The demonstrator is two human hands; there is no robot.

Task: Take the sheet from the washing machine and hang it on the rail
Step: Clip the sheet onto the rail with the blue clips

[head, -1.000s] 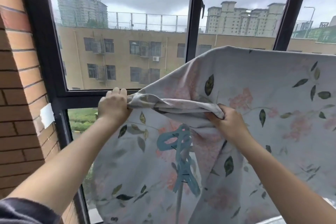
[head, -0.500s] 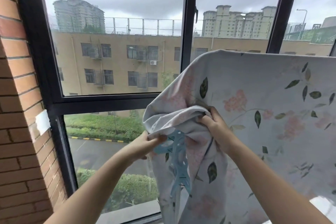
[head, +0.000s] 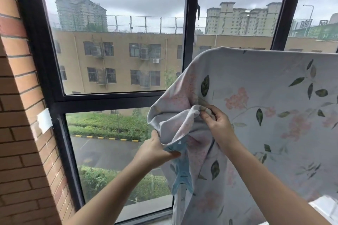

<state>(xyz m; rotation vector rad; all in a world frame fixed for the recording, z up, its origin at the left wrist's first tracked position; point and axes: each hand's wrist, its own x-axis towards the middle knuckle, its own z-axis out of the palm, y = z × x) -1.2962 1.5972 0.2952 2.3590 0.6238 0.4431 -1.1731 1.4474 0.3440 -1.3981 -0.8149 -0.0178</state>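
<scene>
Window point(head: 117, 100) behind; sheet point(head: 265, 78) hides rail; left hand point(head: 155, 151), right hand point(head: 217, 124) gripping.

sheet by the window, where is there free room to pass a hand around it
Free: the air left of the sheet, between its hanging edge and the brick wall, in front of the window frame. Crowded: the bunched corner, where left hand and right hand grip it beside a blue piece.

left hand point(head: 155, 151) — now lower, nearer the right hand point(head: 217, 124) — sheet point(head: 265, 78) edge slack
</scene>
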